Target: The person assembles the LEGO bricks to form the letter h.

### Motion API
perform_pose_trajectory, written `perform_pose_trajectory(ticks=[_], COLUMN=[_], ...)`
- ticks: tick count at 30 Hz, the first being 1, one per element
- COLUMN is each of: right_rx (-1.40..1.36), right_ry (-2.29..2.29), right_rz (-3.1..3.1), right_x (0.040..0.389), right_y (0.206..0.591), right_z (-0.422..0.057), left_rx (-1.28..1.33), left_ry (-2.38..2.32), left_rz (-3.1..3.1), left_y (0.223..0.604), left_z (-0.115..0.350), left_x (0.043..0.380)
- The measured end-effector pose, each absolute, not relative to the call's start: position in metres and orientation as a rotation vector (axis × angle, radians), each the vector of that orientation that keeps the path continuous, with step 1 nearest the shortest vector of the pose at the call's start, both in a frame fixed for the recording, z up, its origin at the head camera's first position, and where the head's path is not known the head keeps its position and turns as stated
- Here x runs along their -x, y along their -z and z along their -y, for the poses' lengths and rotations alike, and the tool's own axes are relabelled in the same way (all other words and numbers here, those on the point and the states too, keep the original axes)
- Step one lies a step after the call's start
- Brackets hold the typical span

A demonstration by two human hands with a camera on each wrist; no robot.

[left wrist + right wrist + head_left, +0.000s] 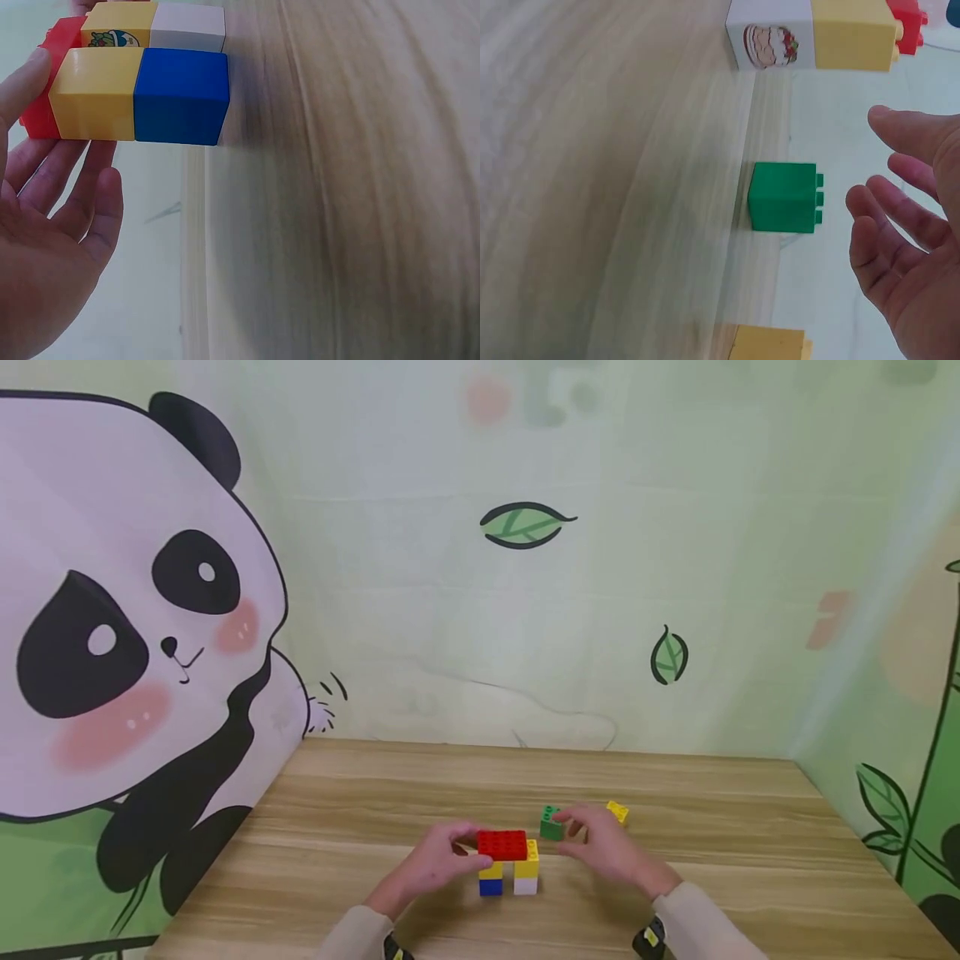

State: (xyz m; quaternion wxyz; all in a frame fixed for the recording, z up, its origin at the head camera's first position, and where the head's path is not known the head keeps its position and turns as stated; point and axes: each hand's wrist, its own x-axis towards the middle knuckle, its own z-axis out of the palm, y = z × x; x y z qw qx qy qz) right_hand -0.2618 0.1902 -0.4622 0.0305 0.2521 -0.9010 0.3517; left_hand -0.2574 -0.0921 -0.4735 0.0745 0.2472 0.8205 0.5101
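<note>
A small toy-brick arch stands on the table. Its top is a red brick (502, 844), bridging two columns: one yellow over a blue brick (181, 96), the other yellow over a white brick (769, 34) with a cake print. From the left side, my left hand (438, 860) pinches the red brick between thumb and fingers. My right hand (603, 843) hovers just right of the arch, fingers loosely bent and holding nothing. Close to its fingertips a green brick (784, 197) sits studs up on the table, apart from the hand in the right wrist view.
Behind the right hand lies another yellow brick (617, 812). The wooden table (360, 785) runs back to a pale wall cloth (405, 610) printed with leaves and a panda.
</note>
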Motion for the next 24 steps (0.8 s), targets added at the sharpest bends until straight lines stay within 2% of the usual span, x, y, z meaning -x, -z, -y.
perform_pose_trajectory(ticks=[18,24], right_rx=[-0.495,-0.493], right_ry=[-1.076,-1.094], right_rz=[2.906,2.935], right_x=[0.291,0.294], right_y=[0.478,0.483], right_z=[-0.188,-0.187], left_rx=[-0.738,-0.731], left_ry=[-1.53,-1.548], left_rz=[-2.462,-2.45], left_y=[0.478,0.479], left_z=[0.093,0.093], left_x=[0.26,0.26])
